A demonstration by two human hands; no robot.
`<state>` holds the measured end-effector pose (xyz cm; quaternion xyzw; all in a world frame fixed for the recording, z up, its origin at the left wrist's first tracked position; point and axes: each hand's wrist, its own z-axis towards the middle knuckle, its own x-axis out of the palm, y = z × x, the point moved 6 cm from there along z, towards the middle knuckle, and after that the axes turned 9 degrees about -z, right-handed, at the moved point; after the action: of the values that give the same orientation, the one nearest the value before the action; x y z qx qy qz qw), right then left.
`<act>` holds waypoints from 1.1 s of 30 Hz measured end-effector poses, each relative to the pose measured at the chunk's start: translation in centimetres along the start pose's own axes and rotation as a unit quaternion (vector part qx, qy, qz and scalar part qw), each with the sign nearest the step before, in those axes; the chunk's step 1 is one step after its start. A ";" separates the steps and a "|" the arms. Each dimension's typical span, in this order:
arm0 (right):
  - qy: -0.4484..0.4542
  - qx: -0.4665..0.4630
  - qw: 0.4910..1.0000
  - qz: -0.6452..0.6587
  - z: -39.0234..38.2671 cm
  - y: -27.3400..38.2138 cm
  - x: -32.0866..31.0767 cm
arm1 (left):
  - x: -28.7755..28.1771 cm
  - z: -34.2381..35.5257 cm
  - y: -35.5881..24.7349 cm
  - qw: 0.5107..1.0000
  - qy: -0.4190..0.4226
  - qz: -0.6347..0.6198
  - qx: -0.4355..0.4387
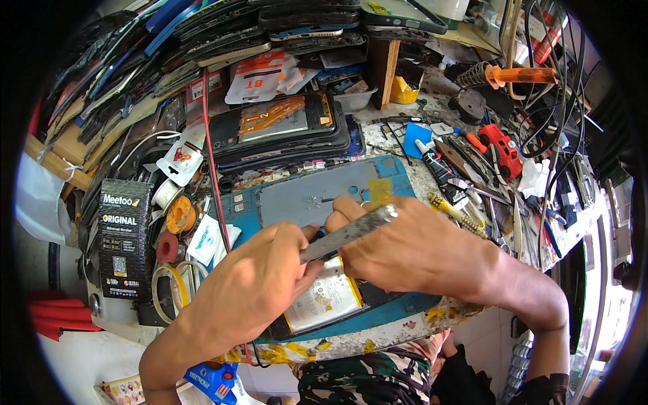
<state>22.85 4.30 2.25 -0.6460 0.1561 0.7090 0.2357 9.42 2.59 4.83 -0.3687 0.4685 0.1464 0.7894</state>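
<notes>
My left hand (260,280) is closed around a slim tool with a knurled metal handle (351,233); its working end is hidden. The handle slants up to the right, across in front of my right hand (412,243). That hand's fingers are curled in and pressed together, and whatever they hold is hidden. A small yellow translucent piece of film (380,191) shows just above its knuckles. Beneath both hands lies an opened phone with a silver battery (325,300), yellow along its edges. The phone rests on a blue repair mat (395,177), whose grey area (290,196) carries several tiny screws.
Stacked phones (283,128) stand behind the mat, with piled phone parts at the far left. A black padded pouch (125,236) and tape rolls (181,214) sit at left. Loose tools, a red toy car (501,152) and an orange syringe (520,75) crowd the right.
</notes>
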 end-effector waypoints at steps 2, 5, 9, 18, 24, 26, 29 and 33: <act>-0.015 0.017 0.999 0.048 0.6 -0.6 0.0 | -0.4 -0.6 0.9 1.000 -0.012 0.004 -0.024; -0.038 0.014 0.996 0.082 1.7 -1.5 0.2 | -1.5 -1.9 3.2 0.987 -0.052 -0.061 -0.142; -0.048 -0.009 0.994 0.093 4.1 -1.5 1.3 | -2.8 -3.2 3.5 0.987 -0.106 -0.034 -0.113; -0.054 -0.019 0.998 0.025 6.7 -0.7 2.5 | -3.2 -4.5 3.9 0.988 -0.067 -0.037 -0.137; -0.077 -0.001 0.992 0.103 6.0 -2.0 0.7 | -2.7 -4.1 4.3 0.989 -0.050 -0.046 -0.132; -0.091 0.035 0.977 0.192 5.8 -2.9 -0.3 | -2.5 -4.1 4.3 0.989 -0.044 -0.046 -0.132; -0.172 0.062 0.862 0.473 5.4 -3.9 -2.3 | -2.4 -4.2 4.3 0.989 -0.036 -0.060 -0.131; -0.233 -0.002 0.824 0.517 4.5 -3.0 -5.0 | -2.2 -4.2 4.6 0.979 -0.035 -0.114 -0.168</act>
<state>20.90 8.54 7.93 -0.2869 0.4059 0.8568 -0.1370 2.91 2.98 3.42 -0.5416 0.3640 0.1445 0.7438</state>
